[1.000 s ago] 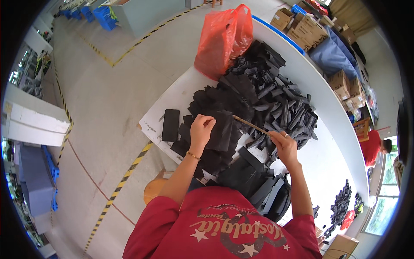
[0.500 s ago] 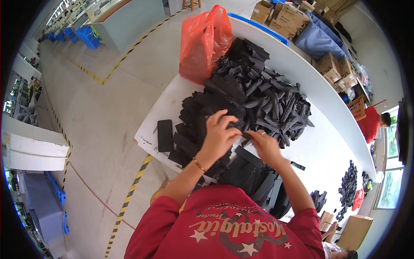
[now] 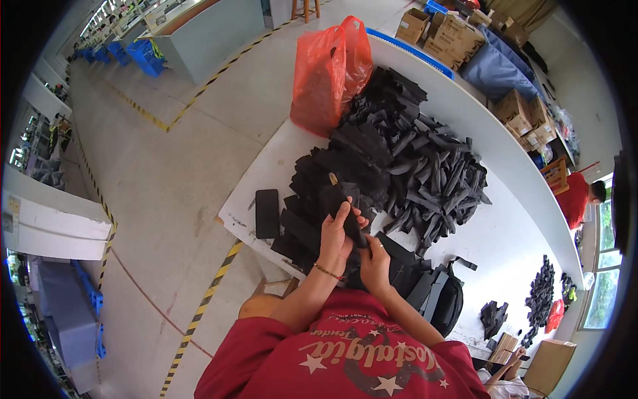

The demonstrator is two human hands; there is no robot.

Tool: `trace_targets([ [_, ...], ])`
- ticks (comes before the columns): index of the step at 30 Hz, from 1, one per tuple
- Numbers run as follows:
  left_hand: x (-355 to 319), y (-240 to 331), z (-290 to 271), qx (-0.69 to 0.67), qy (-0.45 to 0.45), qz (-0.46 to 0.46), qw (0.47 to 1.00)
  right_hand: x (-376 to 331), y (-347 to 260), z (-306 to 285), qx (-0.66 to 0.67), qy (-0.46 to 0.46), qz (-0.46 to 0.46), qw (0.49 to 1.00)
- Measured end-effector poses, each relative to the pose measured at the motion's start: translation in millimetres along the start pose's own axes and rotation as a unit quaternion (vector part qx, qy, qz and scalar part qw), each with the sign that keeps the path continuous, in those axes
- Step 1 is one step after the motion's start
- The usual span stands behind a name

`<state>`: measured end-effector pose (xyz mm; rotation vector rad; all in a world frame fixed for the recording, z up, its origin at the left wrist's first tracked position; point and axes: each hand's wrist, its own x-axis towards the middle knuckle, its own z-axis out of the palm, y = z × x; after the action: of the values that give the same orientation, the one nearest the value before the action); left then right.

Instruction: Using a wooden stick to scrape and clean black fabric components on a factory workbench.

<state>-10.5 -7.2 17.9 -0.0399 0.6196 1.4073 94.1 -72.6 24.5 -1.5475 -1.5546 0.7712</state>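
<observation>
My left hand (image 3: pixel 339 234) is closed round the middle of a long, narrow black fabric piece (image 3: pixel 351 227), thumb on top. The fingers of my right hand (image 3: pixel 376 267) pinch its lower end, nearest me. A small gold-coloured tip (image 3: pixel 333 179) shows at the far end of the piece; what it belongs to I cannot make out. Beneath and beyond my hands, a heap of flat black strips (image 3: pixel 362 143) covers the white table (image 3: pixel 256 163). Right of it lies a pile of rolled or folded black pieces (image 3: pixel 435 179).
A red plastic bag (image 3: pixel 319 86) stands at the table's far left corner. A black phone (image 3: pixel 267 214) lies by the left edge. A black bag with straps (image 3: pixel 450 296) is close to my right forearm. Smaller black piles (image 3: pixel 493 318) lie farther right. Another person in red (image 3: pixel 573 199) is beyond the partition.
My hands have come nearer to me and now hold the long black piece lengthwise. My left fingers, spread before, have closed round it. The view has shifted slightly.
</observation>
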Motion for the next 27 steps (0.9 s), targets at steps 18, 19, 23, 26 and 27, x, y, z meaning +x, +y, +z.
trace_targets([
  [18, 47.1, 44.5, 32.0, 0.066, 0.012, 0.040, 0.997, -75.9, -14.0, -79.4, -0.099, -0.094, 0.106, 0.985],
  [19, 45.4, 39.5, 32.9, 0.050, 0.021, 0.026, 0.998, -73.5, -10.7, -82.5, -0.101, -0.092, 0.108, 0.985],
  [23, 44.6, -2.1, 29.8, -0.044, 0.050, -0.036, 0.997, -33.9, -16.3, -71.8, -0.113, 0.083, 0.044, 0.989],
  [26, 40.8, -25.2, 27.3, -0.061, 0.073, -0.052, 0.994, 21.7, -24.4, -58.1, -0.039, 0.098, -0.038, 0.994],
  [27, 39.1, -25.9, 28.7, -0.057, 0.072, -0.053, 0.994, 33.5, -15.9, -53.9, -0.042, 0.116, -0.085, 0.989],
])
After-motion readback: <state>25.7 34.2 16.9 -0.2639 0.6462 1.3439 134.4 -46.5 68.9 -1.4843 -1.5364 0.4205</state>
